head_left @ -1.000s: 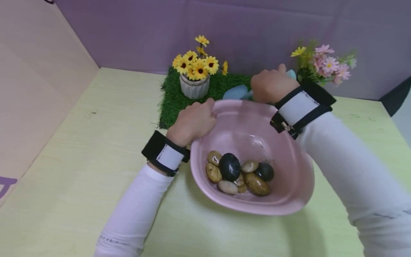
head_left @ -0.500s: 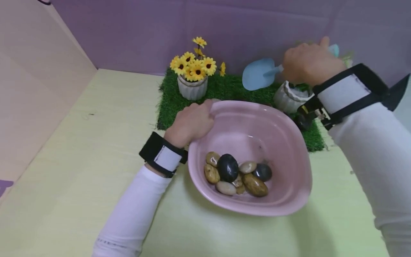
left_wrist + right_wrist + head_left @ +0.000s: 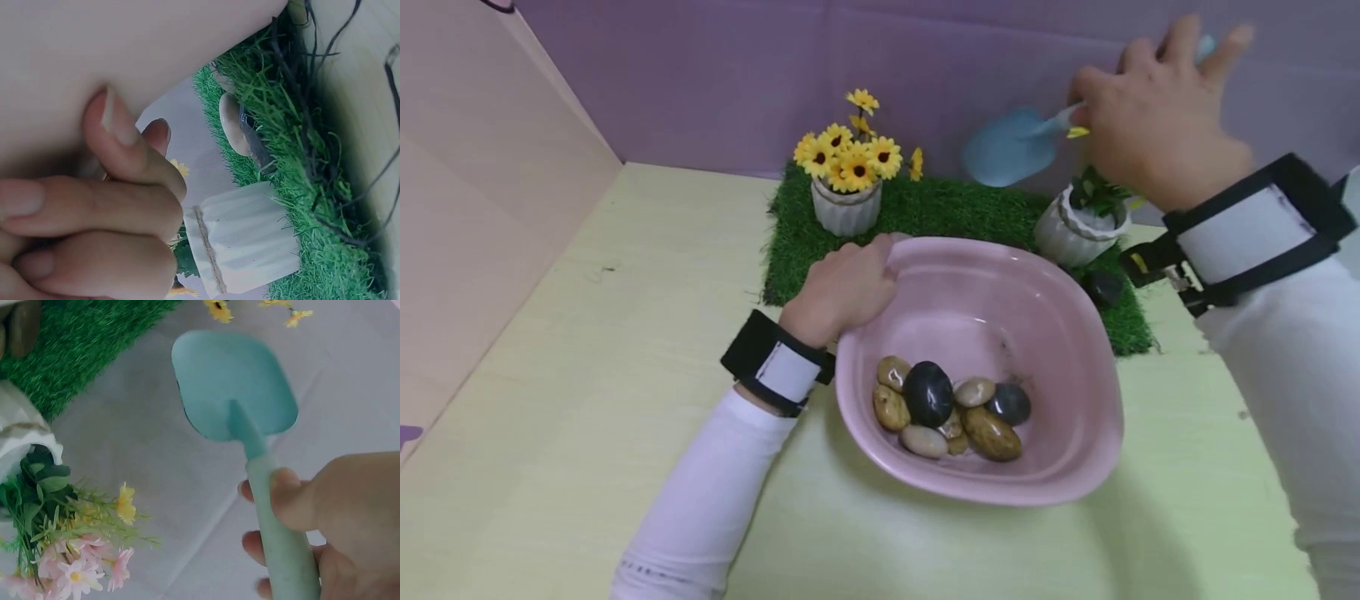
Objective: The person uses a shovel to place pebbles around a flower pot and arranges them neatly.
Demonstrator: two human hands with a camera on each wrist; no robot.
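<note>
My left hand [image 3: 847,289] grips the far-left rim of a pink basin [image 3: 1075,392]. In the left wrist view its fingers [image 3: 94,209] curl against the basin's outer side. Several smooth stones [image 3: 992,433], brown, pale and black, lie together in the basin's near left part. My right hand [image 3: 1165,125] is raised at the back right, above a potted plant, and holds a light-blue hand trowel [image 3: 1011,148]. The right wrist view shows the thumb and fingers round the trowel's pale green handle [image 3: 284,544]. Its blade [image 3: 234,381] points away from the hand, with nothing on it.
Behind the basin lies a green turf mat [image 3: 955,208]. Yellow flowers [image 3: 853,158] stand in a white pot [image 3: 847,208] on it; a second white pot [image 3: 1078,233] holds pink flowers [image 3: 87,562]. A dark stone [image 3: 1103,287] sits near that pot. A purple backdrop [image 3: 700,83] rises behind.
My right hand has lifted the trowel up and to the right, from behind the basin to above the right pot. The left hand keeps its grip on the basin.
</note>
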